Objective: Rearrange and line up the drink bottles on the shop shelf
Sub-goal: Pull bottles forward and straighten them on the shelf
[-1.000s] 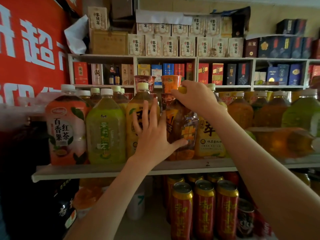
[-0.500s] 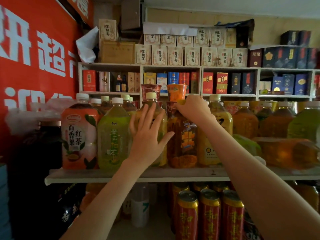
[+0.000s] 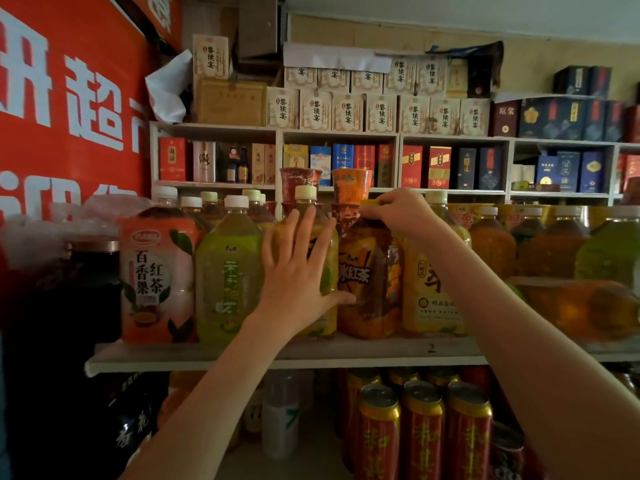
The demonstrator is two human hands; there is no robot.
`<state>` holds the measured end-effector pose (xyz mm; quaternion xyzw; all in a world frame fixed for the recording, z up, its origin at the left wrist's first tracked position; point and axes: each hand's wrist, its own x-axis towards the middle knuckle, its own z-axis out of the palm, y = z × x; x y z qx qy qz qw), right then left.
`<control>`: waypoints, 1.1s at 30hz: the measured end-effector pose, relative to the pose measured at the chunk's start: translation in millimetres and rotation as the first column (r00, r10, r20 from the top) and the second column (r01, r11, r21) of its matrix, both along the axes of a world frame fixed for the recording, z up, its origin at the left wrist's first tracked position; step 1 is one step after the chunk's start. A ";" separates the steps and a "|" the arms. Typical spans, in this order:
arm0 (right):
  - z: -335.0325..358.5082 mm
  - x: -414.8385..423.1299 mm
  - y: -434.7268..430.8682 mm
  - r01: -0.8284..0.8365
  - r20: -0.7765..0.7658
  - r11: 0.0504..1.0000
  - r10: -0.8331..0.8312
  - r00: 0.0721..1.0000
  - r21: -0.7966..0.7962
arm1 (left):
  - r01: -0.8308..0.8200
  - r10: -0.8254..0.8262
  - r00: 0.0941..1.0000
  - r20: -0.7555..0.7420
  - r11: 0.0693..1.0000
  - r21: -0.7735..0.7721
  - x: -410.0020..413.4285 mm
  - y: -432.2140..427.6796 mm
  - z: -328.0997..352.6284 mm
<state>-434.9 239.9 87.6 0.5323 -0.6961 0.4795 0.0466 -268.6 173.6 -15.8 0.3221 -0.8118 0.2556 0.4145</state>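
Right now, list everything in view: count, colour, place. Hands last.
pink-label bottle: one, pink, shelf front, far left
green bottle: one, green, beside it
yellow bottle: one, yellow, third from left
brown tea bottle: one, brown, centre
yellow-label bottle: one, yellow, right of centre
lying bottle: one, amber, sideways, far right
other bottles: many, amber or green, behind, rightward
cups: two, red, orange, behind bottles
cans: several, red and gold, below the shelf
boxes: many, cream, atop back shelving
banner: one, red, left wall
left hand: one, flat against yellow bottle
right hand: one, pinching brown tea bottle's cap
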 end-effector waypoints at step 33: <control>-6.8 -6.0 4.6 -0.284 0.001 0.956 0.285 0.959 0.077 | 0.004 -0.001 0.999 -0.047 0.997 0.077 -9.1 11.4 1.1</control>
